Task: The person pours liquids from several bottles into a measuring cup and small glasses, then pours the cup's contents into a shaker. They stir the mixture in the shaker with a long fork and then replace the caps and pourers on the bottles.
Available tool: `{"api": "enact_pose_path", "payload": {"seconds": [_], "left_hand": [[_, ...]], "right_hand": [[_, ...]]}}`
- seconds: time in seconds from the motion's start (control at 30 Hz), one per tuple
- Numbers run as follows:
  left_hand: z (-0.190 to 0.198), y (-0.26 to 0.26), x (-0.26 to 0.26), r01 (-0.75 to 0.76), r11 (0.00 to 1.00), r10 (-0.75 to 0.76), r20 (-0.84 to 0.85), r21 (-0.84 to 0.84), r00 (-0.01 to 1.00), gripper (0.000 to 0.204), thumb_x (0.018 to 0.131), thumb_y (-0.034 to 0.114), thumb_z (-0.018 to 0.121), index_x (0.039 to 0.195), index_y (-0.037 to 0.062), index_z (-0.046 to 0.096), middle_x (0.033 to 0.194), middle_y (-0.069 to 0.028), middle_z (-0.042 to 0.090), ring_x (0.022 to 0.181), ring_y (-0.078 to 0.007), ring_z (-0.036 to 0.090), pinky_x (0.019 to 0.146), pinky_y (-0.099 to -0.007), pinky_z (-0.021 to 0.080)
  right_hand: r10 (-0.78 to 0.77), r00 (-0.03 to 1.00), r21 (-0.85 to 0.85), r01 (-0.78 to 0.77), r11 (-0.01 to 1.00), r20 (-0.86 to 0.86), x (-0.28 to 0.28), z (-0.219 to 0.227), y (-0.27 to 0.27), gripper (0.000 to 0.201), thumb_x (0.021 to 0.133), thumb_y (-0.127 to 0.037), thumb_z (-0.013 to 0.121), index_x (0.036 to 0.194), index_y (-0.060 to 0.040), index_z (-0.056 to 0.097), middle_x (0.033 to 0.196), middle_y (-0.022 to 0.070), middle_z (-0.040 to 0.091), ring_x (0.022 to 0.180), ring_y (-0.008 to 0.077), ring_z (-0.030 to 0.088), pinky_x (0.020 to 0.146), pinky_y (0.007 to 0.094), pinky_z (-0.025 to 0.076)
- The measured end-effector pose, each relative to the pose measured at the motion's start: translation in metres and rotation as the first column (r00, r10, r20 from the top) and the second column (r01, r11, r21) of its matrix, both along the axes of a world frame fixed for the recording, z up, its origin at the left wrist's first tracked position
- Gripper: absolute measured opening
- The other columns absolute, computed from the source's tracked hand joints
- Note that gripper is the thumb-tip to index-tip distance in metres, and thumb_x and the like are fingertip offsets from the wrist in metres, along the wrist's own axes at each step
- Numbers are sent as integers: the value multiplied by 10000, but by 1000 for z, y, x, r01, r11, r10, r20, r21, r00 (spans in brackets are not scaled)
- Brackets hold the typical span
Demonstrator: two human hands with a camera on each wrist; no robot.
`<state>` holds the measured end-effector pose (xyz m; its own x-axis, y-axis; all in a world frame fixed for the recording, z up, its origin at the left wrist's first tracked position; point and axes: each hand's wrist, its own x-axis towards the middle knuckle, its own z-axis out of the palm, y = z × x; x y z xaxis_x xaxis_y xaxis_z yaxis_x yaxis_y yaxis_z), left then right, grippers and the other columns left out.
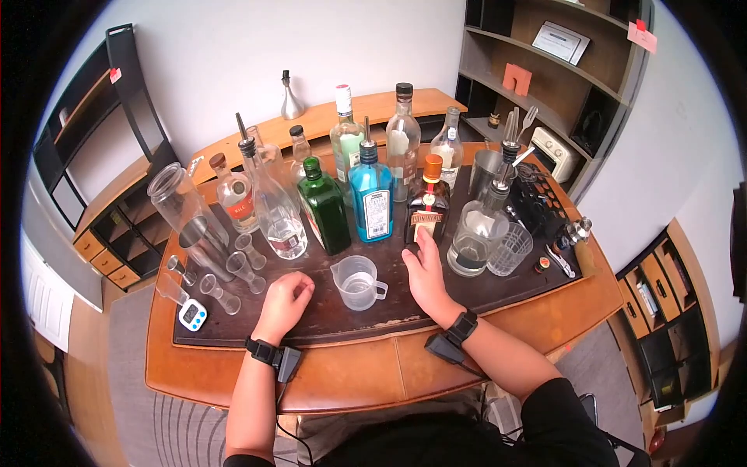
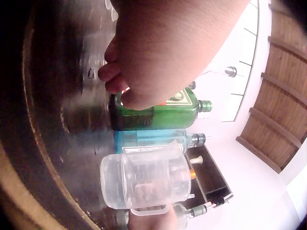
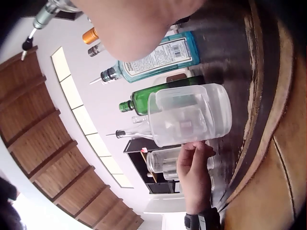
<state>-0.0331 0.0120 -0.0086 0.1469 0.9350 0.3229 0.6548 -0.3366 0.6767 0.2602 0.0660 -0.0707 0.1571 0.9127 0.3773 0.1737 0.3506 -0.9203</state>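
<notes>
A clear plastic measuring jug (image 1: 359, 284) with some liquid in it stands upright on the dark mat between the two hands, its handle toward the right. To its left, my left hand (image 1: 286, 305) rests at the mat with fingers loosely curled and nothing in them. My right hand (image 1: 426, 280) is held on the other side with fingers extended, its fingertips overlapping the label of a dark brown bottle (image 1: 427, 208) with an orange cap. Behind the jug stand a blue bottle (image 1: 372, 196) with a pour spout and a green bottle (image 1: 324, 210).
Several glass jiggers (image 1: 246, 272), a metal shaker (image 1: 206, 245) and a white timer (image 1: 192, 314) stand at left. A mixing glass (image 1: 469, 245) and a cut-glass tumbler (image 1: 510, 251) stand at right, near a black tool case (image 1: 537, 198). More clear bottles (image 1: 272, 210) line the back.
</notes>
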Motion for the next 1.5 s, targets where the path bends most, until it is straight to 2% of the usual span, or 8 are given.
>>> {"api": "enact_pose_path", "payload": {"seconds": [0.2, 0.3, 0.5, 0.7, 0.97, 1.2, 1.4, 1.5], "left_hand": [[-2, 0, -1, -1, 1000, 1, 6, 16, 1000, 81, 871, 44, 685, 922, -15, 662, 829, -168, 663, 753, -290, 678, 673, -371, 524], [1, -1, 0, -1, 1000, 1, -3, 11, 1000, 77, 873, 43, 684, 922, -13, 661, 828, -166, 662, 752, -289, 677, 670, -372, 523], [2, -1, -1, 11, 1000, -11, -10, 27, 1000, 77, 875, 45, 683, 922, -11, 660, 823, -162, 659, 748, -283, 673, 667, -372, 522], [3, -1, -1, 5, 1000, -5, -16, 19, 1000, 82, 877, 42, 676, 915, -25, 650, 819, -146, 661, 750, -257, 658, 676, -351, 515], [3, -1, 0, -5, 1000, 5, -25, 11, 1000, 86, 872, 41, 674, 916, -29, 651, 828, -155, 662, 762, -262, 664, 684, -352, 519], [-4, 2, -3, 10, 999, -9, -29, 40, 1000, 95, 871, 53, 691, 937, -11, 665, 838, -159, 666, 743, -279, 668, 662, -365, 519], [1, 0, 0, 17, 999, -15, -50, 38, 999, 90, 874, 58, 685, 921, -14, 659, 807, -155, 656, 727, -276, 663, 649, -359, 511], [2, -1, 2, 8, 999, -7, -32, 31, 999, 87, 876, 61, 681, 916, -12, 658, 798, -157, 652, 716, -272, 658, 648, -360, 508]], "right_hand": [[191, 980, -73, -194, 978, -47, 1, 12, 1, 662, 989, -166, 617, 1534, 20, 289, 1550, 245, 377, 1459, 342, 347, 1183, 406, 295], [234, 972, -187, -230, 955, -1, 1, 16, -2, 666, 1002, -115, 601, 1566, -29, 258, 1605, 175, 325, 1502, 294, 291, 1215, 409, 237], [279, 960, 5, -279, 960, 18, -2, 20, -1, 662, 996, -101, 600, 1570, -36, 275, 1606, 164, 333, 1498, 281, 303, 1220, 407, 236], [97, 984, 68, -109, 992, 152, 0, 24, -7, 624, 991, -78, 593, 1547, -7, 316, 1592, 164, 370, 1482, 261, 339, 1209, 393, 261], [196, 967, 68, -209, 975, 164, 0, 23, -5, 669, 969, -116, 623, 1530, 36, 293, 1611, 243, 294, 1512, 316, 280, 1218, 384, 244], [283, 945, 70, -297, 952, 162, 2, 23, 6, 706, 967, -134, 638, 1542, 31, 265, 1636, 233, 237, 1527, 316, 238, 1224, 387, 229], [372, 893, -62, -369, 927, 253, 0, 22, 16, 816, 990, -139, 618, 1606, -12, 99, 1689, 195, 28, 1565, 273, 56, 1249, 377, 106], [447, 891, -86, -440, 894, 82, -3, 24, 14, 943, 1007, -256, 611, 1579, 44, -77, 1666, 272, -7, 1561, 306, 7, 1248, 367, 82]]}}
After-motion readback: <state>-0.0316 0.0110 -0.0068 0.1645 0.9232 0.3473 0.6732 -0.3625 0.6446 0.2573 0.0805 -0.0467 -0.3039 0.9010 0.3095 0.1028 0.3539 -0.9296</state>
